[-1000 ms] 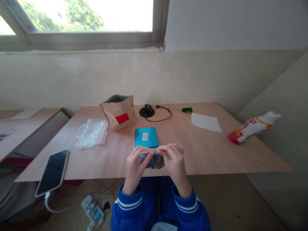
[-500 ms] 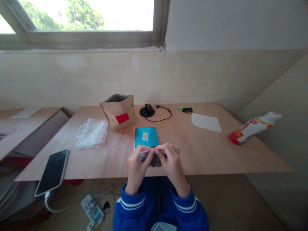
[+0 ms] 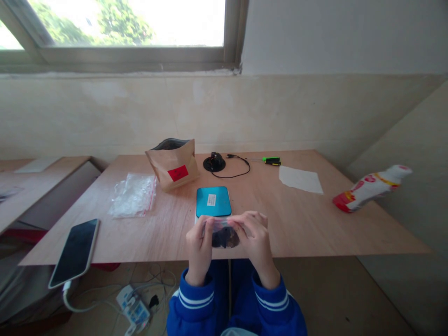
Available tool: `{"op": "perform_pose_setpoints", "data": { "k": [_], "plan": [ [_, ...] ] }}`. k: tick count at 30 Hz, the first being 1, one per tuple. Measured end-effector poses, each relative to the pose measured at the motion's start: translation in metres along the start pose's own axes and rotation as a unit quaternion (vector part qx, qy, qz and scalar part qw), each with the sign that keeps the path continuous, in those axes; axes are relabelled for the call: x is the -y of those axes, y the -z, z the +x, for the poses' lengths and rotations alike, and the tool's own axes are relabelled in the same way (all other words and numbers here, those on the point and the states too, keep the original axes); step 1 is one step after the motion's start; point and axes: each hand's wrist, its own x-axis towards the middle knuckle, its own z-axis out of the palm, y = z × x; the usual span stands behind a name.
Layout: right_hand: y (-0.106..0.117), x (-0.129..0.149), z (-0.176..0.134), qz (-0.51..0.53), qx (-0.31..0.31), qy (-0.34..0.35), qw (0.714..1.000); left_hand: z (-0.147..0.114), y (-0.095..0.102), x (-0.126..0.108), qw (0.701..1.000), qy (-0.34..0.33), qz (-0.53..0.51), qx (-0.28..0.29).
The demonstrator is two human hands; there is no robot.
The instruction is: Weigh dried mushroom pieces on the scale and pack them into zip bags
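Observation:
Between my hands is a small clear zip bag point(image 3: 225, 237) with dark and brown pieces inside, too small to make out. My left hand point(image 3: 200, 245) pinches its upper left edge, and my right hand point(image 3: 255, 238) pinches the upper right. The bag's top is drawn out straight between my fingertips, above the table's front edge. Just behind it lies a blue square case point(image 3: 213, 202) with a white label.
An open brown paper pouch point(image 3: 175, 170) stands behind several clear bags point(image 3: 135, 195). Farther back are a black round base point(image 3: 214, 163) with a cable and screwdrivers point(image 3: 272, 161). Paper point(image 3: 301, 180) and a tilted bottle point(image 3: 371, 189) are right; a phone point(image 3: 75, 252) overhangs the left edge.
My hands have moved slightly apart, the right one to the right. More of the zip bag and its dark contents now shows between them.

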Motion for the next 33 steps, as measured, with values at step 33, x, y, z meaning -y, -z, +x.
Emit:
{"op": "perform_pose_setpoints", "data": {
  "k": [33],
  "plan": [
    [-0.023, -0.029, -0.012, 0.421, 0.229, -0.278, 0.832, 0.011, 0.011, 0.016, 0.902, 0.207, -0.285, -0.251]
  ]
}}
